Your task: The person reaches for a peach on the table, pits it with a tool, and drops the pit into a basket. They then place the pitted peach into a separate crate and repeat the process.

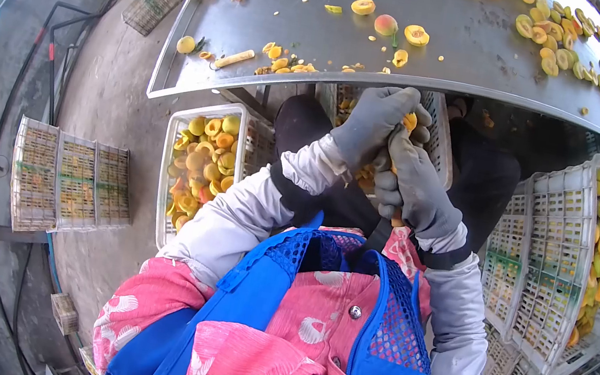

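Observation:
My left hand (374, 127), in a grey glove, is closed with its fingertips around a small orange-yellow peach piece (409, 122). Just below it, my right hand (425, 190), gloved alike, has its thumb up against the same piece and its other fingers curled in. A tan end shows under the right hand, but what it belongs to is hidden. Both hands are over my lap, near the edge of the metal table (294, 26). On the table lie a whole peach (386, 24), a cut peach half (417, 35) and scattered pits and scraps.
Peach halves fill a white crate (239, 143) at my left and another crate (553, 251) at my right. A crate partly hidden by my hands stands between my legs (444, 144). A pile of halves (552, 35) covers the table's right. Another crate (69, 182) stands farther left.

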### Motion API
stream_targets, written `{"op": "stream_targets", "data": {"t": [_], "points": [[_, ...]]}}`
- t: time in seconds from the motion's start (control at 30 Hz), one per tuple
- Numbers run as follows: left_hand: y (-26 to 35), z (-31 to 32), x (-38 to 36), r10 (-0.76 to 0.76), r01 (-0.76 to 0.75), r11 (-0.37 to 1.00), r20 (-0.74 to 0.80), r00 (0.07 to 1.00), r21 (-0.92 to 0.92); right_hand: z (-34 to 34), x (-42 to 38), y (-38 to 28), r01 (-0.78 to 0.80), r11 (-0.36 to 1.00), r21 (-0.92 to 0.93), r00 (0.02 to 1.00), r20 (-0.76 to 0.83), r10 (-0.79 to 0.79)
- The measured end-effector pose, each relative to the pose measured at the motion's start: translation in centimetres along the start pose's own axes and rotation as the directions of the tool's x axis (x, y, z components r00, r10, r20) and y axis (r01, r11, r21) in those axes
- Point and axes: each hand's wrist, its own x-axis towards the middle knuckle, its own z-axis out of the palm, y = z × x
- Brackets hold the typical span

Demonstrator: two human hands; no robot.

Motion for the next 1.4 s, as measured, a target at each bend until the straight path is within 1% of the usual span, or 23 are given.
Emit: {"op": "stream_targets", "data": {"t": [0.07,0.13,0.2,0.27,0.3,0.33,0.37,0.4,0.47,0.5,0.57,0.7,0.73,0.8,0.87,0.9,0.97,1.03,1.1,1.17,1.27,1.33,1.4], "points": [[-0.5,0.1,0.2,-0.087,0.087,0.996,-0.06,0.994,-0.003,-0.5,-0.1,-0.2,-0.029,0.999,0.016,0.998,0.052,0.028],[-0.9,-0.3,0.5,0.096,-0.097,0.988,0.016,0.995,0.121,-0.8,-0.1,-0.1,-0.058,0.998,0.018,0.992,0.112,0.056],[-1.0,-0.2,0.6,0.084,-0.083,0.995,-0.007,0.996,0.052,-0.9,0.1,-0.2,-0.019,0.996,0.085,0.989,0.146,0.007],[-0.9,-0.1,0.8,0.056,-0.056,0.998,-0.018,0.998,-0.011,0.0,0.3,-0.2,-0.004,0.999,0.032,0.998,0.057,0.002],[-0.5,0.0,0.8,0.022,-0.02,0.997,-0.023,1.0,0.075,0.3,0.2,0.2,-0.01,1.0,-0.016,0.999,-0.036,0.01],[-0.3,0.1,1.0,0.0,0.005,0.988,-0.032,0.999,0.156,-0.1,0.0,0.1,-0.017,1.0,-0.015,0.999,-0.043,0.016],[-0.6,0.0,1.2,0.002,0.004,0.989,-0.038,0.999,0.146,-0.6,-0.2,-0.2,-0.032,0.998,0.058,0.998,0.06,0.029],[-1.1,-0.2,1.6,0.095,-0.097,0.973,0.016,0.995,0.21,-0.8,-0.3,-0.4,-0.05,0.99,0.132,0.986,0.166,0.028],[-1.7,-1.0,2.4,0.259,-0.287,0.915,0.132,0.957,0.284,-0.9,-0.1,-0.2,-0.019,0.99,0.143,0.985,0.172,-0.005],[-1.5,-0.9,2.3,0.261,-0.289,0.914,0.134,0.956,0.285,-1.0,0.0,0.1,-0.001,0.987,0.158,0.984,0.174,-0.027],[-1.3,-1.0,1.7,0.159,-0.151,0.987,0.185,0.97,-0.055,-1.1,0.3,0.5,0.009,0.987,0.159,0.988,0.153,-0.033],[-2.3,-0.9,1.9,0.069,-0.076,0.995,0.107,0.992,0.062,-2.0,0.8,0.7,-0.053,0.992,0.11,0.989,0.141,0.037],[-2.1,-1.3,2.2,0.083,-0.094,0.994,0.174,0.981,0.054,-2.3,1.1,1.0,-0.027,0.99,0.141,0.979,0.203,-0.002],[-1.5,-1.3,2.5,0.103,-0.12,0.991,0.245,0.964,0.053,-2.0,1.3,0.7,-0.008,0.991,0.134,0.983,0.181,-0.017],[-1.7,-0.8,2.0,-0.024,0.025,1.0,0.078,0.997,-0.014,-1.5,1.5,0.9,-0.004,0.989,0.149,0.988,0.156,-0.019],[-2.2,-1.0,2.1,-0.036,0.038,0.999,0.076,0.996,-0.015,-1.2,1.5,1.0,-0.016,0.992,0.122,0.996,0.087,0.006],[-2.5,-1.4,2.9,-0.037,0.009,0.978,0.133,0.99,0.208,-1.3,1.3,0.9,-0.032,0.996,0.086,0.999,0.016,0.031],[-2.0,-1.4,2.6,0.002,-0.027,0.989,0.167,0.986,0.147,-1.6,1.1,0.8,-0.049,0.976,0.212,0.987,0.162,0.015],[-1.6,-1.4,2.7,0.052,-0.072,0.993,0.205,0.977,0.09,-1.6,1.7,1.0,-0.021,0.972,0.235,0.982,0.187,-0.024],[-2.6,-1.2,2.8,0.02,-0.01,0.995,0.103,0.995,-0.101,-1.7,2.0,1.3,-0.001,0.961,0.275,0.978,0.202,-0.057],[-3.5,-1.7,3.3,0.067,-0.066,0.998,0.195,0.979,-0.009,-1.8,1.9,1.6,-0.02,0.982,0.188,0.996,0.094,0.002],[-4.2,-2.5,3.9,0.095,-0.094,0.995,0.228,0.969,-0.013,-2.1,2.4,2.0,-0.018,0.956,0.294,0.968,0.244,-0.057],[-4.2,-2.7,4.1,0.126,-0.129,0.992,0.268,0.955,-0.005,-2.1,3.2,2.2,0.01,0.965,0.261,0.974,0.215,-0.068]]}}
